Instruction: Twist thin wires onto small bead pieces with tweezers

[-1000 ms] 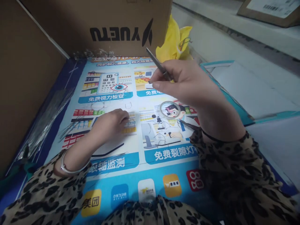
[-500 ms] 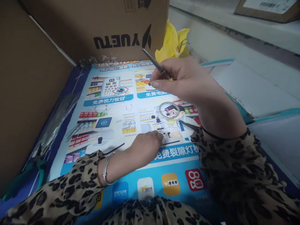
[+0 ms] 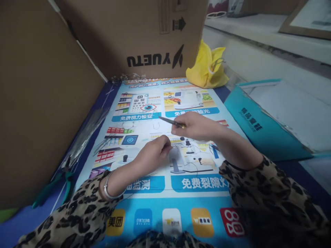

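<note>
My right hand (image 3: 198, 126) is closed around a thin dark metal tool (image 3: 169, 120), whose pointed tip is directed left over the printed poster (image 3: 160, 203). Lower and to the left, my left hand (image 3: 155, 151) has its fingers pinched together above the poster. A fine wire or thread seems to run from its fingertips, but what they hold is too small to make out. Faint thin wire pieces (image 3: 156, 124) lie on the poster beyond my hands.
Green-handled pliers (image 3: 67, 177) lie at the left beside a bundle of thin wires (image 3: 86, 137). Cardboard (image 3: 108, 31) stands behind and at the left. A yellow bag (image 3: 207, 69) sits at the back, and a teal box (image 3: 258, 120) is at the right.
My right hand has come down toward my left hand, with the tool still in it. My left hand has shifted slightly. The camera view has moved, showing more of the yellow bag and teal box.
</note>
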{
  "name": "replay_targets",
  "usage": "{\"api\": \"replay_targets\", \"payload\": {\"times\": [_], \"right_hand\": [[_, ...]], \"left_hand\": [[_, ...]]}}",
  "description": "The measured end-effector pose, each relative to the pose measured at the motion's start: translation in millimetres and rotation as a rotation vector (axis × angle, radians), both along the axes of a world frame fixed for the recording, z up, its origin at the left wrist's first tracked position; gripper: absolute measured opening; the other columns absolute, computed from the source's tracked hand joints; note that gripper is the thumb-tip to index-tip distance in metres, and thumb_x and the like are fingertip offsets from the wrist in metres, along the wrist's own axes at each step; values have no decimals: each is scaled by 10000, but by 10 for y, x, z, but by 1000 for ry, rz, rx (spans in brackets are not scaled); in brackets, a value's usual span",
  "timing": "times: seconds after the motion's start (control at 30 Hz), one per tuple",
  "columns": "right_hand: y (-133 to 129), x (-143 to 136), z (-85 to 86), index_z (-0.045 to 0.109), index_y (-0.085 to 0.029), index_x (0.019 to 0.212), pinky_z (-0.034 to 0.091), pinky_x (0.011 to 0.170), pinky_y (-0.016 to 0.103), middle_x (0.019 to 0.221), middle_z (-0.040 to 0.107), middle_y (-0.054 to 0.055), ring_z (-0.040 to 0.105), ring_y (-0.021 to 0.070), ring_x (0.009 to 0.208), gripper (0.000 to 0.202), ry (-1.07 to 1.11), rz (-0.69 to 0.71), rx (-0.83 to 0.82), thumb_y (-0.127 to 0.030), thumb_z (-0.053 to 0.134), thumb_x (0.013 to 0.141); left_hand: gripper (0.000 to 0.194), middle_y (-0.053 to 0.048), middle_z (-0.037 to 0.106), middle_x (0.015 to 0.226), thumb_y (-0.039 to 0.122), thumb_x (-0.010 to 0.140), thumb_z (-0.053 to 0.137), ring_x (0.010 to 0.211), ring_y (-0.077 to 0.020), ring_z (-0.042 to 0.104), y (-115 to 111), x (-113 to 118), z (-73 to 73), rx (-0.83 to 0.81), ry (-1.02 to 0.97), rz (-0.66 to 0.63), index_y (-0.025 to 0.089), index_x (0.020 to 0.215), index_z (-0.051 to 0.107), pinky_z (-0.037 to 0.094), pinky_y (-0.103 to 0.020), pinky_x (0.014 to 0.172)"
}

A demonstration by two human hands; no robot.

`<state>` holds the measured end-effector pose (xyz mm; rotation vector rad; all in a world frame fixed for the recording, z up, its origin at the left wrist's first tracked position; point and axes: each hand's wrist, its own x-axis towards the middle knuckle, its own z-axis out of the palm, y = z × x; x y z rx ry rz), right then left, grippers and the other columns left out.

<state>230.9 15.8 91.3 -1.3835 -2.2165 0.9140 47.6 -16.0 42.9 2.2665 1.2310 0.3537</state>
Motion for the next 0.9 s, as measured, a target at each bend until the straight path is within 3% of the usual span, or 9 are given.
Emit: {"api": "replay_targets", "payload": {"times": [0.13,0.3,0.47,0.73,0.9], "right_hand": [[14,-87,-243,639,-173,666,278,451,229,521,508,-28,417,91,484,156,74,70,-234,-315,578,689],[24,-146,-452,614,-176,696,321,467,225,543,503,-33,417,92,503,151,257,28,-307,-321,572,699],[38,-215,-516,590,-178,710,333,512,226,610,520,-34,434,91,554,128,288,-65,-252,-305,581,697],[-15,-362,-711,550,-180,696,385,565,256,575,531,-34,480,109,561,165,453,-202,-308,-326,622,670],[-36,-427,-789,549,-182,707,419,602,268,608,552,-23,501,110,585,171,501,-262,-301,-330,631,681]], "left_hand": [[39,4,576,744,184,828,435,679,-135,531,42,-143,-157,67,-113,115,197,797,455,383,-251,617],[46,14,558,725,218,841,457,663,-118,513,139,-228,-209,125,-230,191,192,822,489,374,-236,615],[89,23,605,731,216,826,495,683,-107,536,269,-315,-175,-43,-330,139,197,814,580,390,-228,646],[121,38,536,590,259,747,582,496,-71,482,338,-306,-277,-503,-709,275,154,712,534,382,-213,516],[135,20,578,624,247,733,597,489,-57,489,335,-291,-312,-565,-826,303,147,694,515,366,-202,500]]}}
